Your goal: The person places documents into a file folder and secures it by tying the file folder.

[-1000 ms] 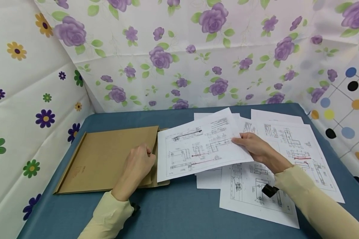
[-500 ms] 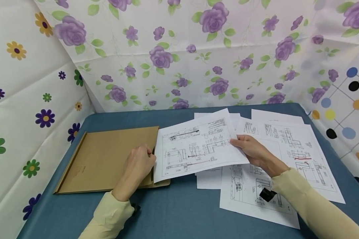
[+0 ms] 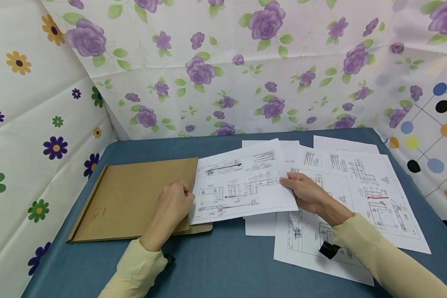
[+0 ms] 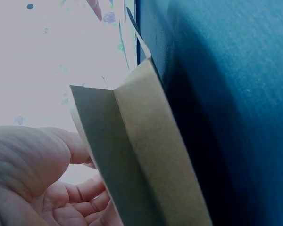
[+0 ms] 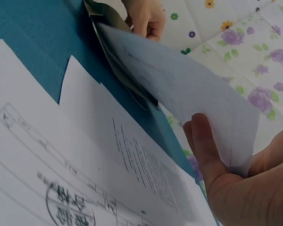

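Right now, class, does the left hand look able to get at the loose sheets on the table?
Probably not easily: the left hand holds the envelope, and the right hand holds one sheet across the way to the loose sheets.

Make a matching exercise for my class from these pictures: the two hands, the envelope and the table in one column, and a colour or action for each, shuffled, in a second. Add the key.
Column one
1. Left hand
2. Right hand
3. Envelope
4. Table

Column two
A. Blue
B. Pinches a sheet by its edge
C. Brown
D. Grips the envelope near its open end

Right pairs
1-D, 2-B, 3-C, 4-A
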`<state>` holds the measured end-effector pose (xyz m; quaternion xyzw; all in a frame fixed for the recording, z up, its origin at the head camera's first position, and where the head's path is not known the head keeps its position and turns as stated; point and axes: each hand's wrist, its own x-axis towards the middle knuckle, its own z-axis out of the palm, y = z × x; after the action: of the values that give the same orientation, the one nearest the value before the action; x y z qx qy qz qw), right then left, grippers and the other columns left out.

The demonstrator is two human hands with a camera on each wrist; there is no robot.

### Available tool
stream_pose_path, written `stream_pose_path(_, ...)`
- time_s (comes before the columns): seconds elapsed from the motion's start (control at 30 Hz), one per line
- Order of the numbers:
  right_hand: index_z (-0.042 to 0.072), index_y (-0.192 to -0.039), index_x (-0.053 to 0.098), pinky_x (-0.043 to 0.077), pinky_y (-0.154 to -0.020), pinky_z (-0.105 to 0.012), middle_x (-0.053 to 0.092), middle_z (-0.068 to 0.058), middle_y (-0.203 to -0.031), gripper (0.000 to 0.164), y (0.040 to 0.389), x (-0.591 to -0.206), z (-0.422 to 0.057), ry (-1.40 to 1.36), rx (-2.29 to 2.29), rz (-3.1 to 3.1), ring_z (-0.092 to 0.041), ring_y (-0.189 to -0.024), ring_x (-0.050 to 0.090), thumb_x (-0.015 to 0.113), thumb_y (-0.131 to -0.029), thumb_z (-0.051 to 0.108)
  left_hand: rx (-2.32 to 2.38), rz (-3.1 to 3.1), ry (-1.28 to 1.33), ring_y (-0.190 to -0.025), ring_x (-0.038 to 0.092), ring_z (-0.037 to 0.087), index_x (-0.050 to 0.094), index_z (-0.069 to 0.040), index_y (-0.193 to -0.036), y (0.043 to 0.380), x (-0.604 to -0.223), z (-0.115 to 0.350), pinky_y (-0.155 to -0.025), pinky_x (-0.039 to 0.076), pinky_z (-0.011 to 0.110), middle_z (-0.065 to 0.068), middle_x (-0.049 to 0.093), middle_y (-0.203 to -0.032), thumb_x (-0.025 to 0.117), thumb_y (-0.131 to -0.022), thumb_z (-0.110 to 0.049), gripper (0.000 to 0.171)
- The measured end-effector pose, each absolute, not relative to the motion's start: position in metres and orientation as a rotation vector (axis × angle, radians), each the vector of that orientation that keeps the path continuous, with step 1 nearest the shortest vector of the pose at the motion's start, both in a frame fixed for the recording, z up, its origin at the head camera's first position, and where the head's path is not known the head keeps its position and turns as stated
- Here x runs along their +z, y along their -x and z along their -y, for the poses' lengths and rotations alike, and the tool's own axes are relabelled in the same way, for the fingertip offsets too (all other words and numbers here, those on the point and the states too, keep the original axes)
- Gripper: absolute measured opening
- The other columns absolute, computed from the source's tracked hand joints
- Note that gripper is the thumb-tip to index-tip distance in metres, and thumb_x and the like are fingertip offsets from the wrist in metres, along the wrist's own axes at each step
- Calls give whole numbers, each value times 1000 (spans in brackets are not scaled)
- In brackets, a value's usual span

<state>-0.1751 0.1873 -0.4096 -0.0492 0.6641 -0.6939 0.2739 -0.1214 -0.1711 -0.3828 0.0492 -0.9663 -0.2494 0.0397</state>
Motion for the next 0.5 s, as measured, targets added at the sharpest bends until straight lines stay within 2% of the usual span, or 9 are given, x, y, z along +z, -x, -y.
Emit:
stream_pose_path(0.3, -3, -158, 29, 54, -96, -40, 44, -24, -155, 49, 165, -407, -172, 288, -1872, -1640, -28, -128, 60, 34, -113, 14, -770, 2942, -108, -69, 54, 24, 63, 2, -91, 121, -382, 172, -59, 41, 33, 10, 59, -80, 63, -89, 0, 3)
stream_pose_path(0.5, -3, -158, 30, 52, -99, -39, 46, -22, -154, 49, 167, -398, -166, 435, -1755, -1572, -29, -131, 58, 36, -111, 11, -776, 2935, -107, -65, 53, 23, 60, -3, -87, 120, -381, 172, -56, 38, 31, 9, 56, -76, 61, -89, 0, 4)
